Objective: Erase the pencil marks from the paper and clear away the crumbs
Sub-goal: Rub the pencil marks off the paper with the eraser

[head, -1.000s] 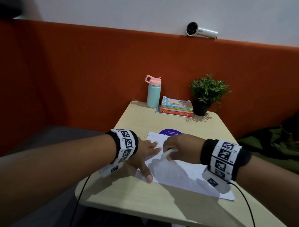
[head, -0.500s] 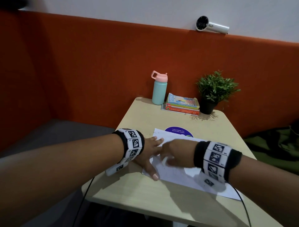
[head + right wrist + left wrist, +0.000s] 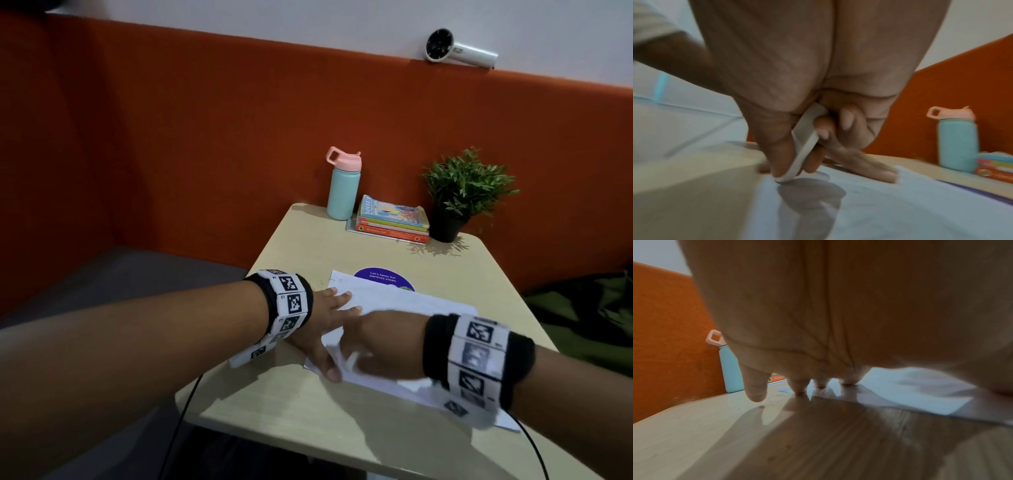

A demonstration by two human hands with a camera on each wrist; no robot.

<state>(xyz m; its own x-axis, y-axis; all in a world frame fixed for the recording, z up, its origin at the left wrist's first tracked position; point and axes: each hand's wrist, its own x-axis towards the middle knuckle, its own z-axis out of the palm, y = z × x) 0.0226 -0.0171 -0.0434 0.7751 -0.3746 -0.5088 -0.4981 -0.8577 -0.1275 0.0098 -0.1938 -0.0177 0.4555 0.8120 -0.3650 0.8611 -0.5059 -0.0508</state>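
Where right hand (image 3: 383, 342) blurs, eraser (image 3: 805, 146) shows — pencil marks indistinct.

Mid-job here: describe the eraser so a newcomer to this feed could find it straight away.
Start at the beige table and find the white paper lying on it. At the paper's near left corner, the right hand pinches a flat white eraser, its tip on the sheet. It is the only thing held; the left hand just lies flat on the paper beside it.

Left hand (image 3: 838, 313) spread, fingertips (image 3: 800, 388) on paper (image 3: 910, 391) (edge only), teal bottle (image 3: 730, 369) behind, beige table (image 3: 694, 434)
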